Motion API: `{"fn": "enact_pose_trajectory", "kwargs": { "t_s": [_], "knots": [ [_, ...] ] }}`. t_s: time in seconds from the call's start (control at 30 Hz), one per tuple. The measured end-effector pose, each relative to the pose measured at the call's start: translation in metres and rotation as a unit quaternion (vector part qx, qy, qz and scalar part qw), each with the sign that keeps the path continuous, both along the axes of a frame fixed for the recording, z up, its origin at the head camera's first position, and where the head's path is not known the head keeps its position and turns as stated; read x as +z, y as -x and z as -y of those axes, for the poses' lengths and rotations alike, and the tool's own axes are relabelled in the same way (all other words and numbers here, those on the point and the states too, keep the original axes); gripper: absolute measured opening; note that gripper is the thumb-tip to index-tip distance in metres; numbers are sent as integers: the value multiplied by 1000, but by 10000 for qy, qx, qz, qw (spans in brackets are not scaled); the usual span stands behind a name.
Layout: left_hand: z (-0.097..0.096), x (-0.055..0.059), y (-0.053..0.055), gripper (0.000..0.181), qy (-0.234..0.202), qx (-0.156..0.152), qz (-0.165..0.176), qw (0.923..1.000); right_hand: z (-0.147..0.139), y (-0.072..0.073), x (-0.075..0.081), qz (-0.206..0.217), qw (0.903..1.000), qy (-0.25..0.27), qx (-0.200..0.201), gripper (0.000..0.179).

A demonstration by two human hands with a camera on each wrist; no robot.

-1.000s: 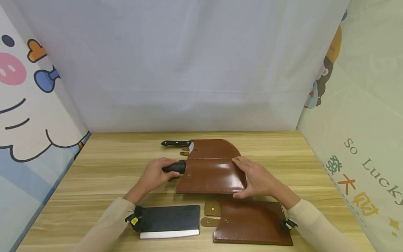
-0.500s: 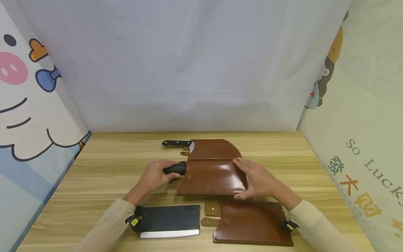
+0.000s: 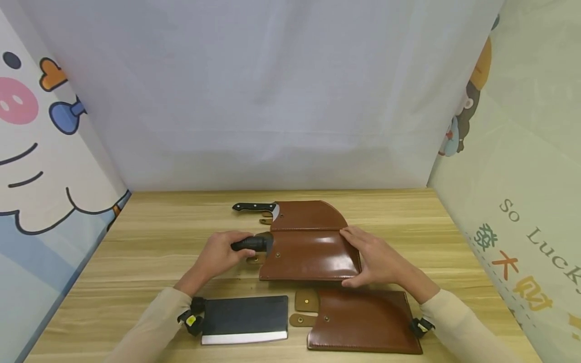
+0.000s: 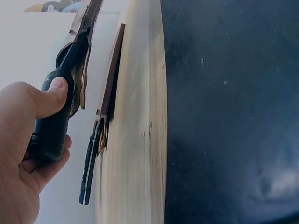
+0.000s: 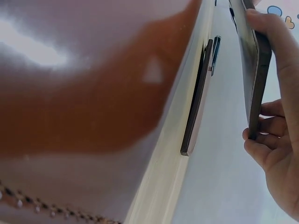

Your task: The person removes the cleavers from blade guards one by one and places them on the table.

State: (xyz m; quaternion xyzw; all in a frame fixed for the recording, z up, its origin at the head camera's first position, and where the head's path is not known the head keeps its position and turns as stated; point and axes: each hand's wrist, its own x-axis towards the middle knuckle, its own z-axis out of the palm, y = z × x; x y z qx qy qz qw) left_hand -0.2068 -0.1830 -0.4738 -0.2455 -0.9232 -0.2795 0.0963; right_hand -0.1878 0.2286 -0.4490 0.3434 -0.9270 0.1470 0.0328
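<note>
My left hand (image 3: 222,254) grips the black handle (image 3: 249,244) of a cleaver, thumb along its side in the left wrist view. Most of its blade is hidden inside a brown leather sheath (image 3: 313,254); a narrow grey strip shows at the mouth, between two tan snap straps. At the opposite end my right hand (image 3: 379,257) holds that sheath, thumb at the near corner and fingers at the far one. In the right wrist view the sheath's dark edge (image 5: 260,74) lies between thumb and fingers, raised off the table.
Behind lies a sheathed knife with a riveted black handle (image 3: 254,206) in a brown sheath (image 3: 310,214). Nearer me, a bare dark cleaver blade (image 3: 245,315) with a silver edge sits under my left wrist. Another brown sheath (image 3: 363,320) lies to its right on the wooden table (image 3: 159,227).
The sheath in my right hand has shifted slightly right, and the handle in my left hand slightly left. A strip of blade and the straps now show between them.
</note>
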Motion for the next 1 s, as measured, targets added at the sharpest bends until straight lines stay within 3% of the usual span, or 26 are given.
{"fn": "enact_pose_trajectory", "kwargs": {
  "t_s": [1.0],
  "knots": [
    [10, 2, 0, 47, -134, 131, 31, 9998, -7, 2, -2, 0, 9998, 196, 10, 117]
  ]
}}
